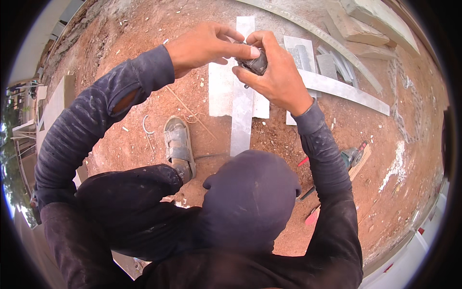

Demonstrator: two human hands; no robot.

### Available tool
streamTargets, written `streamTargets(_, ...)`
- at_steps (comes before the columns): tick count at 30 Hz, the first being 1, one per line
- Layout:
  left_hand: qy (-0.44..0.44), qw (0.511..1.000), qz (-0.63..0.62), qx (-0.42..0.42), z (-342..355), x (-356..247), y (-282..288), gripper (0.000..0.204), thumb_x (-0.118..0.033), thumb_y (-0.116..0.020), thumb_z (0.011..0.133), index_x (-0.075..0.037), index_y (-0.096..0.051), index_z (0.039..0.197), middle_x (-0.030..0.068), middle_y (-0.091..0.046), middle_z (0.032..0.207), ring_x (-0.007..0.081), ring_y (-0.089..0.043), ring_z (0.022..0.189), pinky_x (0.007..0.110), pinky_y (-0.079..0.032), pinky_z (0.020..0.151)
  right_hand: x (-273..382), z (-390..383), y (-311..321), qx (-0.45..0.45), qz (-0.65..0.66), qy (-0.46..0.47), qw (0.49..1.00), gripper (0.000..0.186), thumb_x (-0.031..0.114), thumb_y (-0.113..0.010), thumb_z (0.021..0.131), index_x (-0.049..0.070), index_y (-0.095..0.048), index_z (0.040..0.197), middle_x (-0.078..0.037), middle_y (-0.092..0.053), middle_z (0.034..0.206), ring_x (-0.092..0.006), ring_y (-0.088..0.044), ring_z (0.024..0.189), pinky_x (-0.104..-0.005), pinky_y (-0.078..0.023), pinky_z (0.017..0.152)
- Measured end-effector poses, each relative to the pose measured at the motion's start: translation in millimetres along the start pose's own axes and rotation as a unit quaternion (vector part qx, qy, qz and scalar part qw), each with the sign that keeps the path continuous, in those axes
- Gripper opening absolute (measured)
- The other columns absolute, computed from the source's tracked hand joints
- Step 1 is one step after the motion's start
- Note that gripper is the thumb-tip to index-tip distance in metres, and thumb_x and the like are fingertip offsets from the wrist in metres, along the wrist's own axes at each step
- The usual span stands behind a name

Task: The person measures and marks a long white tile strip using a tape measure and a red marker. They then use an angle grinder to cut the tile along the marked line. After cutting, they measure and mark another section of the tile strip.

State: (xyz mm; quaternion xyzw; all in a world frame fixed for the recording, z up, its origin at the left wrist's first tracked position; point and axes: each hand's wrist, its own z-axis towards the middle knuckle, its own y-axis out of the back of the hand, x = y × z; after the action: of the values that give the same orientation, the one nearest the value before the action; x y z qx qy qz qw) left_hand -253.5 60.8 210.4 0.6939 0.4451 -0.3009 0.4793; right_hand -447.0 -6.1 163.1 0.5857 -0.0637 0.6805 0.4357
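Observation:
Both hands meet over pale stone strips at the top middle. A black, dusty, palm-sized case (257, 65) sits in my right hand (281, 67), its thumb below and its index finger bent over the top. My left hand (204, 45) comes in from the left, fingers partly bent, one fingertip pressed on the case. What the rest of the left fingers touch is hidden. Under the hands a long grey strip (241, 120) runs toward me across a white slab (220, 91). Another long pale strip (346, 90) reaches out to the right.
Slabs of rough stone (358, 26) are stacked at the upper right, near a curved pale strip (317, 31). A power tool (355, 156) lies on the reddish dirt beyond my right forearm. My sandalled foot (179, 147) is planted left of the grey strip. Dark rounded cloth (250, 202) covers the lower middle.

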Motion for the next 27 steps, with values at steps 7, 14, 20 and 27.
streamTargets(7,-0.145,0.952,-0.253,-0.093,59,-54,41,0.034,-0.039,-0.064,0.095,-0.009,-0.063,0.113,0.0016,-0.068,0.097,0.0127,-0.065,0.084,0.031,-0.053,0.077,35,82,52,0.005,0.332,-0.162,0.929,0.064,0.018,-0.067,0.095,0.005,-0.034,0.149,-0.014,-0.060,0.118,-0.0199,-0.064,0.104,-0.0311,-0.055,0.086)
streamTargets(14,-0.138,0.918,-0.371,-0.027,102,-45,71,0.031,-0.039,-0.054,0.100,-0.012,-0.065,0.108,0.0003,-0.069,0.096,0.0122,-0.066,0.081,0.031,-0.054,0.075,38,142,67,0.021,0.270,-0.159,0.949,0.055,0.016,-0.067,0.093,-0.006,-0.044,0.138,-0.018,-0.061,0.120,-0.0239,-0.063,0.109,-0.0348,-0.052,0.091)
streamTargets(20,-0.178,0.965,-0.187,0.045,122,-32,109,0.052,-0.027,-0.069,0.090,0.000,-0.054,0.132,0.0049,-0.067,0.100,0.0134,-0.065,0.088,0.030,-0.052,0.072,3,171,81,0.069,0.191,-0.220,0.954,0.039,0.029,-0.053,0.101,-0.004,-0.064,0.118,-0.018,-0.068,0.114,-0.0263,-0.065,0.105,-0.0380,-0.049,0.092)
streamTargets(27,-0.178,0.976,0.093,0.087,162,28,119,0.065,-0.039,-0.072,0.085,-0.004,-0.055,0.137,0.0148,-0.066,0.112,0.0212,-0.065,0.101,0.034,-0.052,0.092,-82,167,34,0.013,0.210,-0.300,0.930,0.026,0.027,-0.070,0.090,0.002,-0.072,0.096,-0.009,-0.067,0.090,-0.0161,-0.059,0.080,-0.0310,-0.047,0.070)
